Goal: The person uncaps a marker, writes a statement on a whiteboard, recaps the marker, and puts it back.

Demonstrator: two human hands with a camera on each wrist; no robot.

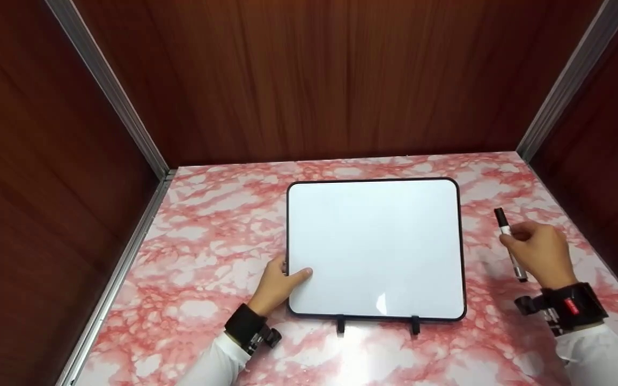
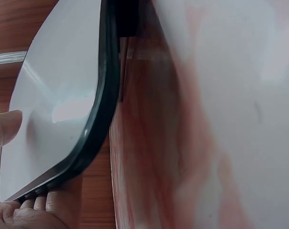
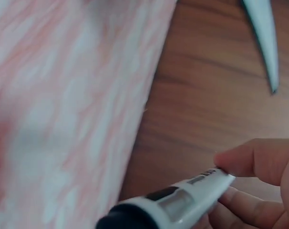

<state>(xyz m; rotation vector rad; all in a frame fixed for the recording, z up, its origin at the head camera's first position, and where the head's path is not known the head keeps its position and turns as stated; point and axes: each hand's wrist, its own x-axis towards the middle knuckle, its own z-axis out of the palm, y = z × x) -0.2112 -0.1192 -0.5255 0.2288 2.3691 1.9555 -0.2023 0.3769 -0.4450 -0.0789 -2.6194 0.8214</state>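
A blank whiteboard (image 1: 376, 246) with a thin black frame stands at the middle of the table on two small black feet (image 1: 340, 325). My left hand (image 1: 282, 281) grips its left edge low down, thumb on the white face and fingers behind the frame. In the left wrist view the thumb (image 2: 6, 129) lies on the board's surface and the fingers curl under the rim. Off to the board's right, my right hand (image 1: 542, 252) pinches a white marker (image 1: 505, 229) with a black cap, held above the table. The right wrist view shows the marker's black end (image 3: 128, 218) close up.
The table (image 1: 196, 252) has a red and white marbled top. Dark wood panels (image 1: 309, 80) wall it in at the back and both sides, with metal strips (image 1: 110, 80) at the corners. Black camera bands (image 1: 574, 305) sit on both wrists.
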